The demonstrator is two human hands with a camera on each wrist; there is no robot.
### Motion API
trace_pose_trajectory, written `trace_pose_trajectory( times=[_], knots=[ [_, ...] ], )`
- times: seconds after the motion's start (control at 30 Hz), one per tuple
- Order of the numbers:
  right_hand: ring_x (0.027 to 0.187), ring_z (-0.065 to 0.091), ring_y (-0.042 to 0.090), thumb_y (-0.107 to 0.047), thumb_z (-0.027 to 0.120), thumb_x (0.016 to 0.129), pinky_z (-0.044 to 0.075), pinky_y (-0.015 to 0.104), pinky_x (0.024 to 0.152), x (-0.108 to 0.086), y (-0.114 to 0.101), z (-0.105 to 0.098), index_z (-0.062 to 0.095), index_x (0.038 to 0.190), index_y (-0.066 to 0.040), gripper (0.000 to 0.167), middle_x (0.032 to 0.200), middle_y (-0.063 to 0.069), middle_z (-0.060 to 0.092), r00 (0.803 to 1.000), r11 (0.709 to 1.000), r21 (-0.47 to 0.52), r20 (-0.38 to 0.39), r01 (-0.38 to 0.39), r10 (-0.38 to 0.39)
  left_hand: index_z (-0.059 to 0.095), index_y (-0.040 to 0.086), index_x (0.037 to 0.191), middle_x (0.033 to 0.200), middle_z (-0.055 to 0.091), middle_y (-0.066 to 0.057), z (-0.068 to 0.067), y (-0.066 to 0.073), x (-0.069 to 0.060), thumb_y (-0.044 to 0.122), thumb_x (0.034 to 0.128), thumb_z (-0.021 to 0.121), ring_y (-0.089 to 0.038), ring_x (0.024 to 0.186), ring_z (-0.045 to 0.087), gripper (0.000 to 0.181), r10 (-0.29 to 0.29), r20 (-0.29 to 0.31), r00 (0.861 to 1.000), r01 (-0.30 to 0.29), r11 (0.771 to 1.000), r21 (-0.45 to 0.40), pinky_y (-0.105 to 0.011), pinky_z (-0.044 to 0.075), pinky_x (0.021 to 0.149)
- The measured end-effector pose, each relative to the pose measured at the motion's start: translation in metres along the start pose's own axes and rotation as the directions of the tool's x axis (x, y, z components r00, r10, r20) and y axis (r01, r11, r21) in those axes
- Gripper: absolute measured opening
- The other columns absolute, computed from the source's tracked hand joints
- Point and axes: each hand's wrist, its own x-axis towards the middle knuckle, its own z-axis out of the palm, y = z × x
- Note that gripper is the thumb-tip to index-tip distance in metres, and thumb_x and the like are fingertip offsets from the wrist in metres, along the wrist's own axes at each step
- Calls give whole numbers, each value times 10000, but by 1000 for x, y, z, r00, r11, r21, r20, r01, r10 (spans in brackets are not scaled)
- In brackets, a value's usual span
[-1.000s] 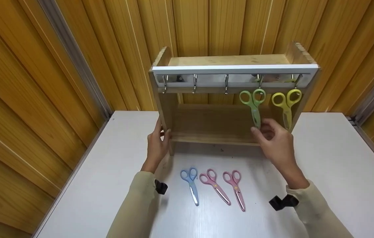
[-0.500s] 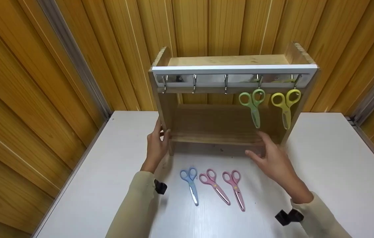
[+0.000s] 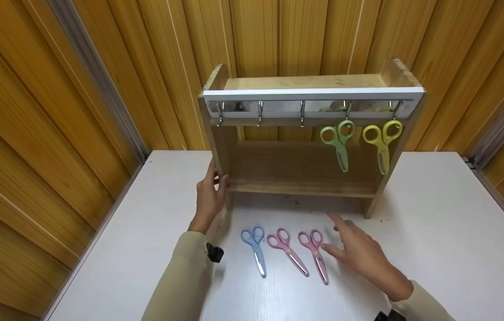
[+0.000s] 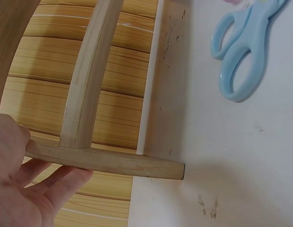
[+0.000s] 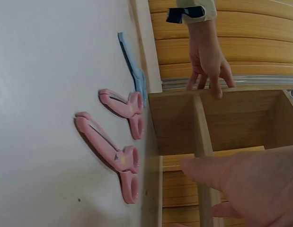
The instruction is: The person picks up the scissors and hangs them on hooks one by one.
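Note:
My left hand [image 3: 208,196] holds the left side panel of a wooden rack [image 3: 301,188], thumb on one side and fingers on the other, as the left wrist view shows. My right hand [image 3: 361,252] is above the table, its fingers apart and holding nothing. Just left of it lie the right-hand pink scissors [image 3: 317,256]. Further left are other pink scissors [image 3: 288,250] and blue scissors [image 3: 256,252], flat on the table. Green scissors [image 3: 340,145] and yellow scissors [image 3: 382,146] hang by a handle loop from the rack's two right hooks.
Along the rack's top front runs a white and metal strip [image 3: 314,92] with several hooks; nothing hangs on the left hook [image 3: 220,115] or the middle hook [image 3: 302,115]. The white table [image 3: 162,232] reaches back to a wood-slat wall [image 3: 258,40].
My right hand has let go of the green scissors' tip and come down and toward me, beside the pink scissors. The left hand stays on the rack.

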Motion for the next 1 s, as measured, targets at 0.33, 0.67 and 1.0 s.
trace_pose_trajectory(
  times=[0.33,0.67,1.0],
  knots=[
    [922,612,274,-318,884,805,567,480,619,-13,1,27,517,1494,-192,791,1052,98,623,999,998,-61,32,18,-16,300,114,1623,1458,577,-172,1,-2,0,75,1052,578,-335,1136,697,637,-10,-2,1000,10,1000,10,-426,610,901],
    [864,556,229,-289,906,770,507,377,588,-20,0,38,596,1435,-188,741,1041,91,630,997,991,-108,-3,76,-77,303,118,1622,1443,593,-167,0,-1,0,81,1050,585,-331,1138,695,639,-9,-6,1000,9,1000,22,-421,608,907],
    [870,544,235,-286,917,759,486,361,593,-22,3,40,659,1350,-152,659,1059,86,630,996,989,-118,-11,87,-89,312,122,1620,1432,601,-169,1,-2,0,69,1046,587,-320,1132,697,639,-8,-10,1000,8,1000,13,-417,609,905]
  ],
)
